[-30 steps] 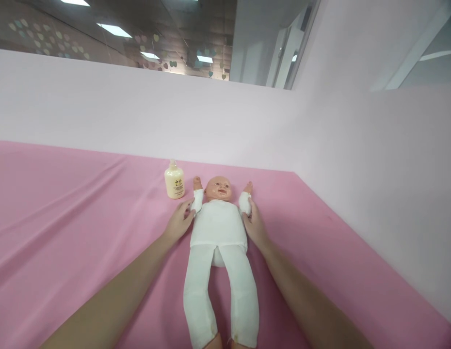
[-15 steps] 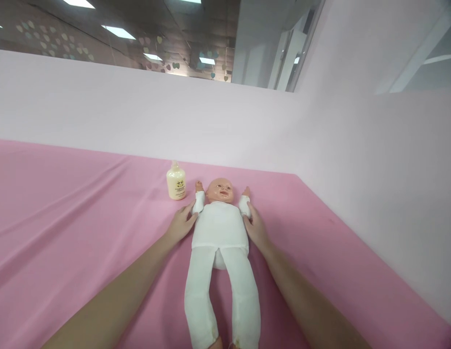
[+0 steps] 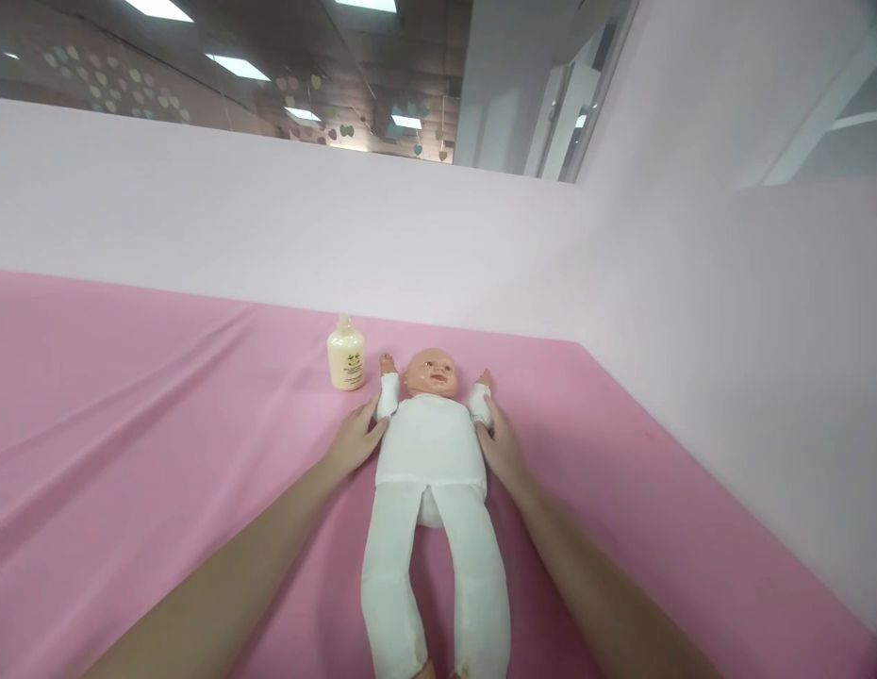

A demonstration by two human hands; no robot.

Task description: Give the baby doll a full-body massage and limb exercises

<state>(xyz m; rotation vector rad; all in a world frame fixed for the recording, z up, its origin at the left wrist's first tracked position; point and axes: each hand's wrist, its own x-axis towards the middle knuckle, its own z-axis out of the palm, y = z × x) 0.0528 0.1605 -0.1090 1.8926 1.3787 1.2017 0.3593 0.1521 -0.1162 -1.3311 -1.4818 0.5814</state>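
The doll [image 3: 431,443] lies on its back on the pink-covered worktop [image 3: 162,405], head toward the pale wall [image 3: 304,217]. Its head is bald and shiny, with a pinkish skin tone; its torso and legs are wrapped in plain white fabric, faintly stained at the trouser hems. Both arms are raised beside the head, white-sleeved, the small bare hands showing. The left hand [image 3: 355,436] and the right hand [image 3: 502,445] each touch one sleeve, thumb and fingers apart around the doll's upper arm. A pale yellow bottle [image 3: 347,357] with dark print stands upright near its head.
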